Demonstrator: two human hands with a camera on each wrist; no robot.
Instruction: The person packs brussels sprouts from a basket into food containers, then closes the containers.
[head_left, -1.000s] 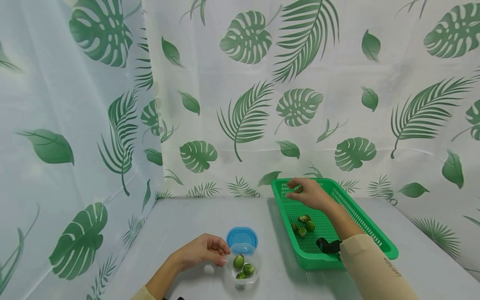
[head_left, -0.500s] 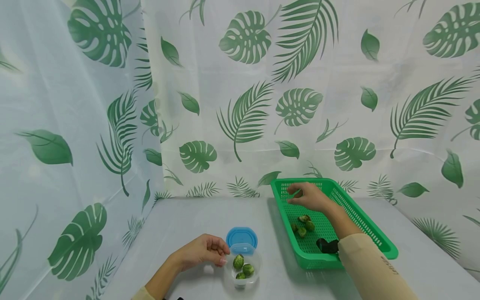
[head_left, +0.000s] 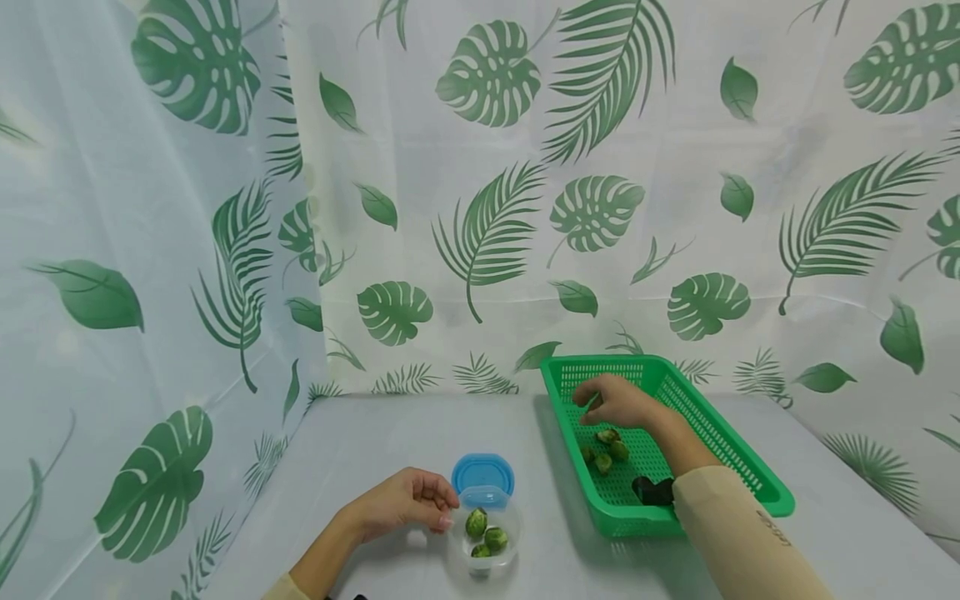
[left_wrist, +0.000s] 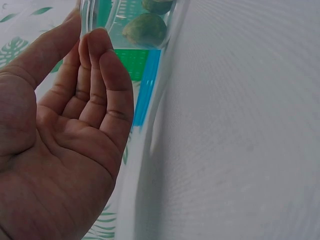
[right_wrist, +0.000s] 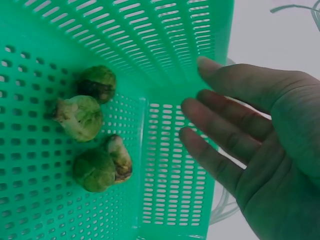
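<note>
My left hand is at the left side of a small clear container, its thumb and fingertips against the rim and its fingers loosely bent. Inside the container are three Brussels sprouts. My right hand hovers above the far left part of a green perforated basket; its fingers are spread in a loose curve with nothing between them. Several Brussels sprouts lie together on the basket floor, some with brown patches. In the right wrist view they are apart from the fingers.
A blue lid lies flat on the table just behind the clear container. A dark object shows beside the right sleeve, over the basket. Leaf-printed white sheeting hangs at the back and along the sides.
My right hand has come down a little toward the sprouts in the basket. The left hand, the clear container and the sprouts have stayed in place.
</note>
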